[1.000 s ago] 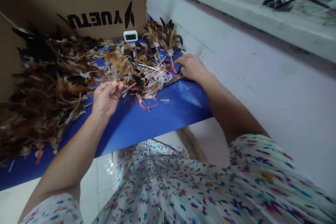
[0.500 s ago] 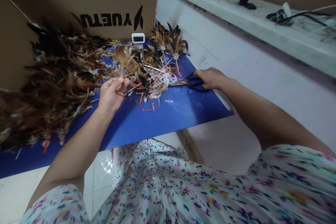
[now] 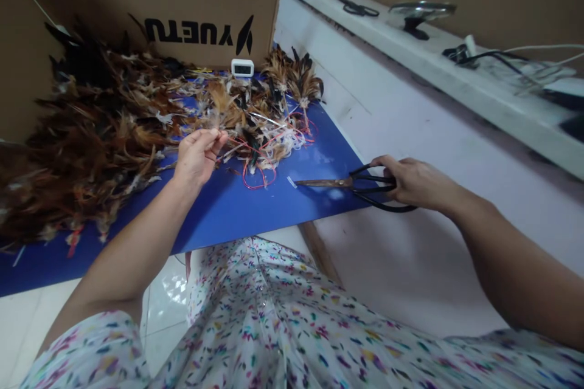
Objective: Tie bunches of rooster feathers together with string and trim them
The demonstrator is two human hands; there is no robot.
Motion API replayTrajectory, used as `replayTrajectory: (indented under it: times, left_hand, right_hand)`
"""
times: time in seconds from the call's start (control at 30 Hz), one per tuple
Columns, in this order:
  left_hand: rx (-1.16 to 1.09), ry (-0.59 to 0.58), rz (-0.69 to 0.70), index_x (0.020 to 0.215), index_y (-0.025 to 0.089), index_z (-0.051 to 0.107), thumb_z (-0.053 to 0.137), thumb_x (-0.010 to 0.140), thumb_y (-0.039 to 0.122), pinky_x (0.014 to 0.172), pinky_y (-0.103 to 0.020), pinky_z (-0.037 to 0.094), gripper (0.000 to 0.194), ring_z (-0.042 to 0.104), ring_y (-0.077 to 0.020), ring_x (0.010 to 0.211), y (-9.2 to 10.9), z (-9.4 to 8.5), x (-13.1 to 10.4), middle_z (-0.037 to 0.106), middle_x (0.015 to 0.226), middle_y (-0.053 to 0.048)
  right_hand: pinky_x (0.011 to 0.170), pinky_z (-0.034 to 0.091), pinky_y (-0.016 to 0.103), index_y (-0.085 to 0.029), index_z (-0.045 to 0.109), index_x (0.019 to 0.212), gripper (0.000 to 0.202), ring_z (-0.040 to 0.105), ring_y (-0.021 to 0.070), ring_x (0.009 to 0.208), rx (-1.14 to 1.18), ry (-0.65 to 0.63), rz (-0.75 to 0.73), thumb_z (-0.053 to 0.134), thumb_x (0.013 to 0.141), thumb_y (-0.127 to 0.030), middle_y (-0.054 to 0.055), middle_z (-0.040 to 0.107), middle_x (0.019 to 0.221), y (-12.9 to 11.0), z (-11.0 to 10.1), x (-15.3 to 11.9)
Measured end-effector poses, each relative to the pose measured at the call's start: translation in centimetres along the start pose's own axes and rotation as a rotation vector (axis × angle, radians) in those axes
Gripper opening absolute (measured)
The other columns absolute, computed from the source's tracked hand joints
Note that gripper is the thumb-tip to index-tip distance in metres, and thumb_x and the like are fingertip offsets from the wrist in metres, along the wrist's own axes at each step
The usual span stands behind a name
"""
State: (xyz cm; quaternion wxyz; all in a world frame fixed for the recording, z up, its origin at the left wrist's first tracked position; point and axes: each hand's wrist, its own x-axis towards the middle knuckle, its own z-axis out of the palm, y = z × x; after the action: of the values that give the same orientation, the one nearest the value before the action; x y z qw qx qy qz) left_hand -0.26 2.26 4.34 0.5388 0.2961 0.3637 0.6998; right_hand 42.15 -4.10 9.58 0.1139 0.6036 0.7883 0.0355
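My right hand [image 3: 415,182] is closed on the black handles of a pair of scissors [image 3: 340,183]. Their brownish blades point left, low over the blue table top [image 3: 214,213], with the tips near a small pale scrap [image 3: 292,182]. At the near edge of the feather pile, my left hand [image 3: 201,152] pinches the lower end of a tan feather [image 3: 221,103] between thumb and fingertips. Red string [image 3: 258,185] lies in loops to the right of that hand, beside a tangle of white strips [image 3: 285,144].
Brown and black feathers [image 3: 100,134] cover the table's left side. Behind them stands a cardboard box [image 3: 205,0] with a small white digital display [image 3: 242,68] before it. Two feather bundles [image 3: 303,82] lie at the back right. A ledge [image 3: 438,61] along the wall carries cables and other scissors [image 3: 360,9].
My right hand has drawn the scissors right and toward me, out from the white strips. My left hand stays nearly in place, still pinching the feather.
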Motion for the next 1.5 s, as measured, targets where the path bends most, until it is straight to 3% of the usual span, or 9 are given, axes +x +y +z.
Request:
replayTrajectory:
  times: [0.23, 0.53, 0.7, 0.83, 0.93, 1.1, 1.2, 1.3, 1.5]
  left_hand:
    - [0.019, 0.000, -0.012, 0.052, 0.016, 0.054, 0.081, 0.071, 0.010, 0.080, -0.020, 0.062, 0.034, 0.069, -0.0087, 0.071, 0.0, 0.0, -0.1, 0.060, 0.060, 0.003]
    - [0.037, -0.020, -0.015, 0.052, 0.014, 0.053, 0.066, 0.085, -0.001, 0.073, -0.015, 0.060, 0.039, 0.065, -0.0035, 0.064, 0.1, 0.2, -0.3, 0.059, 0.055, 0.004]
    - [0.054, -0.011, -0.009, 0.051, 0.015, 0.054, 0.075, 0.077, 0.005, 0.074, -0.015, 0.060, 0.035, 0.068, -0.0056, 0.068, -0.4, -0.1, -0.1, 0.063, 0.060, 0.003]
    - [0.085, -0.004, -0.011, 0.052, 0.017, 0.054, 0.081, 0.068, 0.012, 0.078, -0.018, 0.061, 0.032, 0.071, -0.0087, 0.073, -0.7, -0.2, -0.2, 0.066, 0.065, 0.003]
    - [0.090, 0.000, -0.029, 0.054, 0.017, 0.056, 0.081, 0.068, 0.012, 0.079, -0.018, 0.062, 0.029, 0.072, -0.0086, 0.074, -0.8, -0.1, -0.4, 0.065, 0.065, 0.004]
    - [0.074, -0.022, -0.050, 0.053, 0.017, 0.057, 0.079, 0.069, 0.010, 0.074, -0.015, 0.061, 0.028, 0.072, -0.0079, 0.072, -0.5, 0.2, -0.8, 0.066, 0.063, 0.003]
    - [0.088, -0.021, -0.050, 0.052, 0.017, 0.056, 0.078, 0.070, 0.010, 0.074, -0.013, 0.060, 0.029, 0.071, -0.0067, 0.071, -0.2, 0.4, -1.0, 0.064, 0.061, 0.004]
    - [0.114, -0.005, -0.046, 0.053, 0.017, 0.056, 0.079, 0.070, 0.011, 0.075, -0.012, 0.059, 0.029, 0.071, -0.0062, 0.072, 0.0, 0.5, -1.2, 0.063, 0.061, 0.004]
    - [0.085, -0.083, 0.001, 0.053, 0.017, 0.061, 0.086, 0.063, 0.015, 0.072, -0.011, 0.059, 0.027, 0.071, -0.0067, 0.072, 0.1, 0.7, -1.5, 0.065, 0.061, 0.003]
  right_hand:
    - [0.094, 0.043, 0.041, -0.015, 0.049, 0.127, 0.044, 0.070, 0.0328, 0.087, -0.033, -0.037, -0.015, 0.057, 0.084, -0.023, 0.017, 0.074, 0.089, -1.2, 3.2, -1.3]
    - [0.074, 0.050, 0.037, -0.022, 0.048, 0.141, 0.062, 0.070, 0.0314, 0.093, 0.041, -0.017, 0.050, 0.056, 0.080, -0.019, 0.013, 0.073, 0.121, -3.0, 6.4, -4.4]
    - [0.069, 0.053, 0.039, -0.024, 0.048, 0.147, 0.071, 0.073, 0.0317, 0.086, 0.171, -0.035, 0.167, 0.058, 0.078, -0.020, 0.009, 0.077, 0.100, -4.5, 7.3, -6.1]
    - [0.069, 0.055, 0.045, -0.029, 0.044, 0.150, 0.075, 0.072, 0.0321, 0.077, 0.544, -0.045, 0.234, 0.062, 0.077, -0.026, 0.006, 0.075, 0.090, -5.6, 7.8, -7.9]
    - [0.062, 0.054, 0.041, -0.035, 0.048, 0.142, 0.065, 0.066, 0.0253, 0.066, 1.086, -0.055, 0.078, 0.069, 0.081, -0.037, 0.002, 0.068, 0.079, -6.8, 8.8, -8.7]
    - [0.058, 0.052, 0.032, -0.034, 0.057, 0.125, 0.063, 0.065, 0.0193, 0.069, 1.821, -0.104, -0.021, 0.086, 0.069, -0.031, 0.002, 0.066, 0.086, -12.2, 9.6, -7.6]
    - [0.047, 0.044, 0.024, -0.036, 0.052, 0.136, 0.078, 0.057, 0.0121, 0.057, 2.084, -0.228, -0.092, 0.086, 0.068, -0.023, -0.002, 0.064, 0.082, -16.5, 9.1, -6.0]
    - [0.037, 0.034, 0.020, -0.033, 0.054, 0.134, 0.067, 0.043, 0.0060, 0.042, 2.343, -0.359, -0.269, 0.081, 0.074, -0.024, -0.006, 0.058, 0.073, -20.2, 8.2, -4.5]
    - [0.047, 0.044, 0.021, -0.026, 0.065, 0.118, 0.038, 0.048, 0.0063, 0.052, 2.615, -0.445, -0.264, 0.076, 0.083, -0.039, -0.004, 0.056, 0.076, -23.9, 7.3, -2.8]
